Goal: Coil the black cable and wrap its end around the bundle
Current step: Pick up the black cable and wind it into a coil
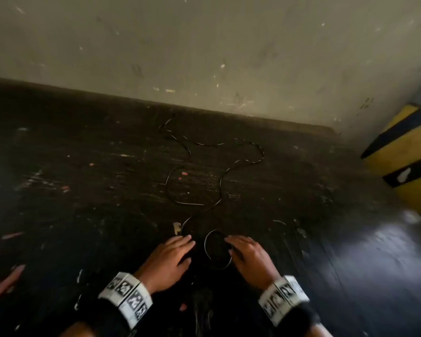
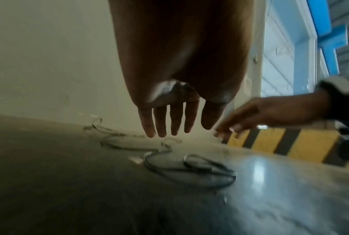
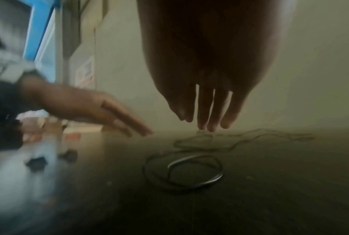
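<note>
A thin black cable point(image 1: 205, 244) snakes across the dark floor point(image 1: 83, 215) from near the wall down to a small loop between my hands. My left hand point(image 1: 173, 256) is just left of the loop, fingers straight and spread, holding nothing. My right hand point(image 1: 248, 254) is over the loop's right side, also with straight fingers. In the left wrist view the left fingers point(image 2: 161, 125) hover above the cable's loops point(image 2: 199, 165). In the right wrist view the right fingers point(image 3: 207, 114) hang above the loop point(image 3: 215, 179) without touching it.
A pale scuffed wall point(image 1: 204, 57) bounds the floor at the back. A yellow and black striped block point(image 1: 404, 156) stands at the right. A pinkish shape point(image 1: 3, 283) lies at the left edge. Small bits of debris dot the floor.
</note>
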`<action>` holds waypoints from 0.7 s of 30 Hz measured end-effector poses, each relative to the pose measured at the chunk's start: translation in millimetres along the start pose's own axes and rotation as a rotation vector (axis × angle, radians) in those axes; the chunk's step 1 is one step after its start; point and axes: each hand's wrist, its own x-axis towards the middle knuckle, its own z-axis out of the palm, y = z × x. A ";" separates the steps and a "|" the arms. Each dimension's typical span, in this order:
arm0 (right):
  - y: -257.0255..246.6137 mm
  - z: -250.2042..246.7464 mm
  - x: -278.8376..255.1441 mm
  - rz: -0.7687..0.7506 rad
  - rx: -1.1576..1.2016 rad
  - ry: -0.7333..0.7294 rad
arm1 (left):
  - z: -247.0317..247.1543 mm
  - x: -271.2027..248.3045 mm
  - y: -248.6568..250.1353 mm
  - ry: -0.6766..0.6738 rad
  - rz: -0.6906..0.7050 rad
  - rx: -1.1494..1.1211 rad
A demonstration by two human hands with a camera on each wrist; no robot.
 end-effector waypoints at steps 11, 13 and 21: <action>6.4 33.4 65.2 0.150 -0.279 -0.289 | 23.3 13.8 -24.0 -0.268 0.028 0.280; 11.0 33.9 66.0 0.180 -0.164 -0.246 | 23.9 14.7 -26.9 -0.270 0.020 0.252; -17.2 -22.4 76.5 -0.092 0.224 -0.080 | -30.3 20.9 6.7 0.060 -0.151 -0.800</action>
